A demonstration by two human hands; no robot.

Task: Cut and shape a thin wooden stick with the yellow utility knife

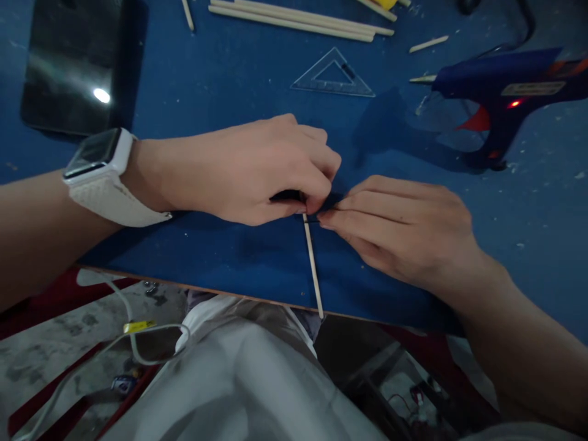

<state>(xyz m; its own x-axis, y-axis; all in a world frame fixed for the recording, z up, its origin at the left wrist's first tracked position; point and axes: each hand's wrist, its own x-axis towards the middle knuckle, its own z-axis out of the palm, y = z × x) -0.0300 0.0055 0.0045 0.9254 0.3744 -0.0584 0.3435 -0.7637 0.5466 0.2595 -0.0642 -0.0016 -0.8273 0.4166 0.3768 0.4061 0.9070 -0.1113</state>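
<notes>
My left hand (275,171), with a watch (98,156) on its wrist, is closed in a pinch around a thin wooden stick (313,263). The stick points toward me, its near end just past the table edge. Beside it, my right hand (404,226) has its fingers pressed together at the stick's right side. A thin dark strip (313,221) runs from these fingertips across the stick, just below my left thumb. Most of that strip is hidden, so its kind does not show. The stick's far end is covered by my left hand.
A blue glue gun (500,86) with a lit red light lies at the right. Behind my hands are a clear set square (334,87), several wooden sticks (294,18) and a short stick piece (429,44). A dark phone-like slab (68,67) lies at the left. A white cable (124,300) hangs below the table edge.
</notes>
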